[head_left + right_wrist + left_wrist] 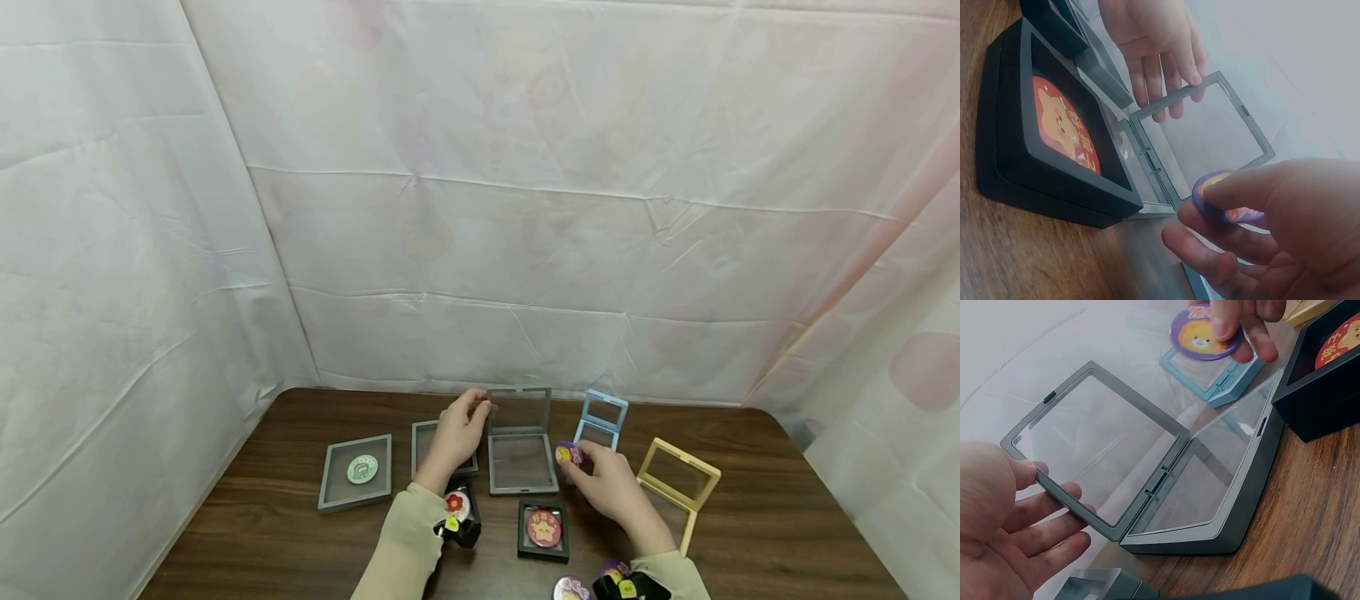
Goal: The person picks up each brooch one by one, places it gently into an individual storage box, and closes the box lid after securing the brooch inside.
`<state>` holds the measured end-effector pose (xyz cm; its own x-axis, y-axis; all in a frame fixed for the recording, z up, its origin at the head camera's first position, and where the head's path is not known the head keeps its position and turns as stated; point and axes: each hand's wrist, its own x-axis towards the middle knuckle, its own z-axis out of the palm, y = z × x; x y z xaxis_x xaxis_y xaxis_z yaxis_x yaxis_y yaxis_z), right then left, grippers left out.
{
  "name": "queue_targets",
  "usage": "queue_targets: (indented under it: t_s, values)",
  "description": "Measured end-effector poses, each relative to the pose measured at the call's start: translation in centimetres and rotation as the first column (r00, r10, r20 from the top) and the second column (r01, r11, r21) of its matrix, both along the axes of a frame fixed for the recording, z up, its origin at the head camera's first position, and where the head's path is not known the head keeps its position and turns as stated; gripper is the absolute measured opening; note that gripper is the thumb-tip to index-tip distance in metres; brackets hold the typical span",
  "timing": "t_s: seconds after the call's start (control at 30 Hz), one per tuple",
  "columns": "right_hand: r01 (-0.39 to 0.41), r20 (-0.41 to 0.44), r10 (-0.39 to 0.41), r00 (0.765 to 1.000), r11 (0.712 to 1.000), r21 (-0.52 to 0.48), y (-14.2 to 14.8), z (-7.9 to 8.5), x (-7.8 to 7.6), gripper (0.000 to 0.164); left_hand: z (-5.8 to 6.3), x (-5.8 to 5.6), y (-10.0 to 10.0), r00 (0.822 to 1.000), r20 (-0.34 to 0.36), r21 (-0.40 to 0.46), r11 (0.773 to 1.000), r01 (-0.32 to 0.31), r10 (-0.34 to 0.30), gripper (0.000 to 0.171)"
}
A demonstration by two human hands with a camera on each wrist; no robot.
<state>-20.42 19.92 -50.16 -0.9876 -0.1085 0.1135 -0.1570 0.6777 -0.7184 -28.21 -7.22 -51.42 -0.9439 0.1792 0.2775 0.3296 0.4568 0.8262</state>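
Note:
A grey display case [522,463] with clear film windows lies unfolded at the middle of the table, its lid [1094,450] raised. At the lid's left edge, my left hand [459,431] holds the frame, thumb on one side and fingers on the other. My right hand [609,483] pinches a purple round badge [1200,334] with a yellow animal face, just right of the grey case and apart from it. In the right wrist view, the thumb covers part of the badge [1210,197]. Nearest beyond that hand stands an opened small blue case [600,421].
Left of centre lie a grey case [422,442] and another [330,492] with a green badge [362,469]. A black case [543,552] holding a red badge [543,528] sits in front. An opened yellow case [705,492] stands right. Another badge [572,588] lies near the front.

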Motion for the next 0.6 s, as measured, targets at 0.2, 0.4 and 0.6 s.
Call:
queue_targets:
  t_s: [0.2, 0.4, 0.6]
  values:
    - [-0.017, 0.034, 0.019, 0.999, 0.997, -0.072, -0.14, -0.29, -0.06, 0.003, -0.08, 0.11, 0.39, 1.000, 0.002, -0.003, 1.000, 0.014, -0.014, 0.030]
    - [-0.007, 0.037, 0.010, 0.999, 0.996, -0.092, -0.24, -0.81, -0.20, 0.005, -0.24, 0.13, 0.73, 1.000, -0.006, -0.012, 1.000, 0.022, -0.022, 0.028]
    - [0.019, 0.046, -0.016, 0.999, 0.997, -0.068, -0.58, -1.00, -0.29, 0.006, -0.21, 0.16, 0.94, 0.999, 0.008, 0.009, 0.999, 0.053, -0.053, 0.030]
